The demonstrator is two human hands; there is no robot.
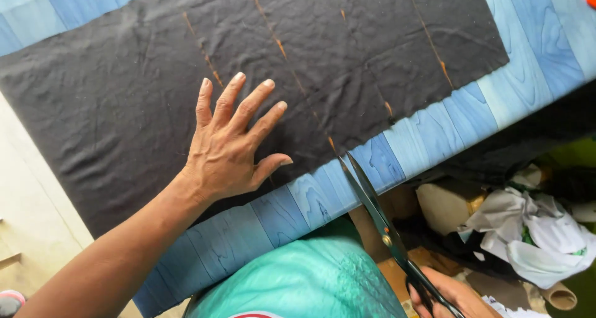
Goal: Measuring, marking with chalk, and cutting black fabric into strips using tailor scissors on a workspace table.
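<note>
Item: black fabric [124,107], one large creased sheet, lying flat across a bench [528,38] surfaced in a blue wood-plank pattern. Several orange chalk lines [273,35] run across the cloth from the far side toward its near edge; the near edge lies slantwise on the bench, with a strip of blue surface showing between it and the bench edge.

Left hand [226,147]: palm down on the fabric near its near edge, fingers spread apart and extended, thumb out to the side, gripping nothing, pressing flat on the cloth.

Right hand [450,296]: low at the frame's bottom edge, below the bench edge, partly cut off; fingers closed through the dark handles of a pair of scissors [379,215].

Scissors: long dark blades with a brass-coloured pivot screw, angled up and left, blades slightly parted, tips at the fabric's near edge, just beside the end of one chalk line.

Surroundings: teal garment [310,274] of the person at bottom centre; heap of white and dark fabric scraps [534,231] beside the bench at right, with a cardboard tube [559,296] among them; pale floor [25,187] at left.
</note>
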